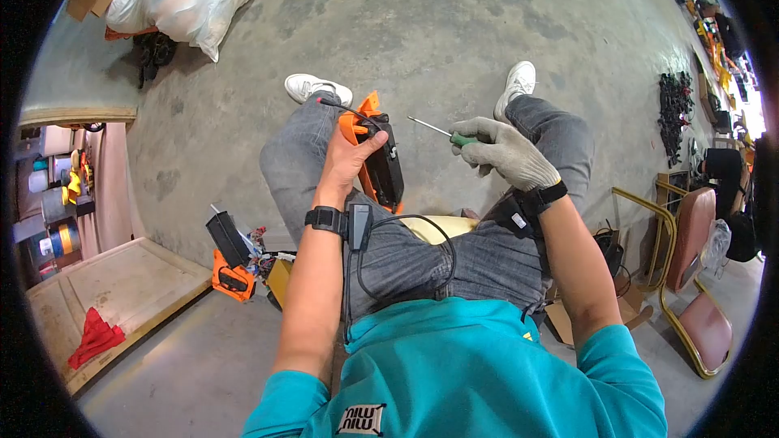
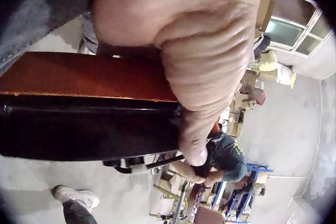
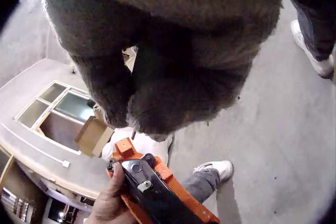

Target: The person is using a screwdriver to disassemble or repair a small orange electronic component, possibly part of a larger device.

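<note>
The bare left hand [image 1: 347, 154] grips an orange and black device [image 1: 383, 164] near its upper end, between the legs. In the left wrist view the thumb of the left hand [image 2: 205, 71] lies along the device's black side [image 2: 89, 129]. A dark cable runs over the device's top. The right hand [image 1: 507, 150], in a pale knitted glove, holds a screwdriver [image 1: 464, 139] by its green handle, the shaft pointing left towards the device but apart from it. The right wrist view shows the gloved hand [image 3: 163, 56] above the device [image 3: 157, 192]; its fingers hide most of the screwdriver.
Orange and black parts [image 1: 234, 276] lie by the left thigh, next to a low wooden board [image 1: 130, 284] with a red cloth [image 1: 97, 338]. White bags [image 1: 191, 0] stand at the far left. A chair [image 1: 696, 251] and cartons are at the right.
</note>
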The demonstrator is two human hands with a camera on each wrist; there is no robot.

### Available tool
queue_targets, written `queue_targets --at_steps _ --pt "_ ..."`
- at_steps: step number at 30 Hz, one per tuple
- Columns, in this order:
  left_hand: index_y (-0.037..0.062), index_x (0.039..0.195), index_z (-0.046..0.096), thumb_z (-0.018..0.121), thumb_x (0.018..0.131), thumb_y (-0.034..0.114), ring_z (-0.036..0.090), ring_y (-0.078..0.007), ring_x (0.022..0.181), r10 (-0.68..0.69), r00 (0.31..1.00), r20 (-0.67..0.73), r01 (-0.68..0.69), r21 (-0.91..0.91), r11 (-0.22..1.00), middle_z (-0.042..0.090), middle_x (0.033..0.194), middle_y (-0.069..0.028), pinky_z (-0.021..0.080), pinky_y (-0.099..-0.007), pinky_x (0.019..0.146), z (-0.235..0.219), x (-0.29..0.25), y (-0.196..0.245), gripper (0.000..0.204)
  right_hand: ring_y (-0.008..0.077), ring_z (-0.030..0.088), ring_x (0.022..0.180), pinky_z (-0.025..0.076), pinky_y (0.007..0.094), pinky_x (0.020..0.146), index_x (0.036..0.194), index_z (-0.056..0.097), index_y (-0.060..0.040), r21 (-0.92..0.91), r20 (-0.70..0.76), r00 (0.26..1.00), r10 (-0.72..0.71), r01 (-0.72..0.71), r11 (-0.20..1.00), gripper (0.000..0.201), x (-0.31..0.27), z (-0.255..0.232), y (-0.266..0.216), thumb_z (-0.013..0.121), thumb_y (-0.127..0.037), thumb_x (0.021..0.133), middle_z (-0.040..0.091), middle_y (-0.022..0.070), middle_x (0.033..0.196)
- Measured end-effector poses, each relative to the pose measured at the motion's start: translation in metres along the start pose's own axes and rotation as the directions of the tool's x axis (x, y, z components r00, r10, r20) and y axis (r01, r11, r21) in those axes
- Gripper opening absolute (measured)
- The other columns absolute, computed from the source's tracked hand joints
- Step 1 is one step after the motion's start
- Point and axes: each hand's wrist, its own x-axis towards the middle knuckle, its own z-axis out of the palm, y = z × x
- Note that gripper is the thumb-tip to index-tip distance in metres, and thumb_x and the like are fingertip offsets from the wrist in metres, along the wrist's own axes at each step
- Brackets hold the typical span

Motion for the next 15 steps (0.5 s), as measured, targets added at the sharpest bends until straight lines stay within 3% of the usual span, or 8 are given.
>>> queue_targets --at_steps 1,3,4,5,7,9,11,15 --pt "0.0052 0.121 0.064 0.095 0.085 0.030 0.068 -0.0140 0.100 0.001 1.000 -0.007 -0.001 0.002 1.000 0.071 0.108 -0.0014 0.056 -0.0309 0.092 0.000 0.000 0.000 0.054 0.0078 0.061 0.083 0.052 0.0242 0.068 0.139 0.066 0.0027 0.041 0.012 1.000 0.011 -0.012 0.999 0.053 0.004 -0.001 0.007 0.072 -0.023 0.093 0.072 0.0022 0.103" --pt "0.0040 0.122 0.062 0.096 0.083 0.024 0.068 -0.0149 0.098 0.100 0.993 -0.065 -0.086 0.184 0.979 0.071 0.108 -0.0020 0.057 -0.0312 0.091 0.004 -0.002 -0.004 0.056 0.0076 0.061 0.084 0.052 0.0237 0.067 0.138 0.067 0.0030 0.088 0.035 0.999 0.018 -0.021 0.996 0.053 0.010 0.002 0.014 0.072 -0.022 0.092 0.072 0.0017 0.104" --pt "0.0033 0.125 0.060 0.098 0.080 0.019 0.068 -0.0155 0.099 -0.005 1.000 -0.004 0.006 0.137 0.991 0.069 0.111 -0.0026 0.056 -0.0309 0.092 0.005 -0.001 -0.006 0.061 0.0072 0.061 0.082 0.051 0.0233 0.067 0.138 0.067 0.0025 0.111 0.056 0.998 0.014 -0.020 0.994 0.053 0.012 0.005 0.015 0.071 -0.021 0.091 0.072 0.0017 0.104" --pt "0.0030 0.129 0.057 0.098 0.079 0.016 0.067 -0.0151 0.103 -0.013 1.000 -0.027 0.018 0.228 0.974 0.068 0.114 -0.0027 0.056 -0.0307 0.095 0.009 -0.002 -0.010 0.066 0.0069 0.061 0.081 0.051 0.0228 0.066 0.139 0.068 0.0020 0.134 0.073 0.997 0.010 -0.020 0.991 0.053 0.014 0.007 0.015 0.071 -0.020 0.091 0.072 0.0016 0.103" --pt "0.0028 0.131 0.056 0.098 0.079 0.014 0.066 -0.0150 0.107 -0.094 0.996 0.007 0.089 0.238 0.967 0.067 0.116 -0.0027 0.055 -0.0307 0.098 0.011 -0.001 -0.011 0.068 0.0066 0.060 0.079 0.050 0.0225 0.065 0.138 0.068 0.0012 0.103 0.080 0.997 0.015 -0.023 0.994 0.052 0.014 0.013 0.007 0.070 -0.019 0.091 0.072 0.0015 0.102" --pt "0.0034 0.134 0.056 0.096 0.080 0.014 0.064 -0.0159 0.109 -0.098 0.995 0.018 0.092 0.231 0.969 0.066 0.117 -0.0023 0.053 -0.0323 0.100 0.010 0.002 -0.013 0.068 0.0063 0.060 0.077 0.049 0.0222 0.064 0.137 0.069 0.0003 0.071 0.080 0.996 0.023 -0.029 0.997 0.051 0.014 0.015 0.007 0.070 -0.018 0.090 0.073 0.0014 0.101" --pt "0.0040 0.137 0.056 0.094 0.082 0.015 0.062 -0.0168 0.111 -0.103 0.994 0.024 0.095 0.221 0.971 0.065 0.118 -0.0018 0.051 -0.0339 0.103 0.008 0.004 -0.016 0.068 0.0086 0.060 0.072 0.049 0.0260 0.061 0.133 0.073 -0.0017 0.078 0.105 0.994 0.002 -0.010 0.997 0.050 0.017 0.015 0.013 0.072 -0.028 0.091 0.070 0.0008 0.089" --pt "0.0042 0.139 0.056 0.094 0.083 0.014 0.064 -0.0164 0.110 -0.109 0.994 0.011 0.104 0.222 0.969 0.066 0.118 -0.0016 0.052 -0.0331 0.101 0.007 0.004 -0.018 0.067 0.0089 0.060 0.070 0.049 0.0258 0.060 0.132 0.073 -0.0019 0.089 0.124 0.992 -0.012 0.001 0.996 0.049 0.018 0.012 0.015 0.072 -0.027 0.091 0.071 0.0009 0.089"
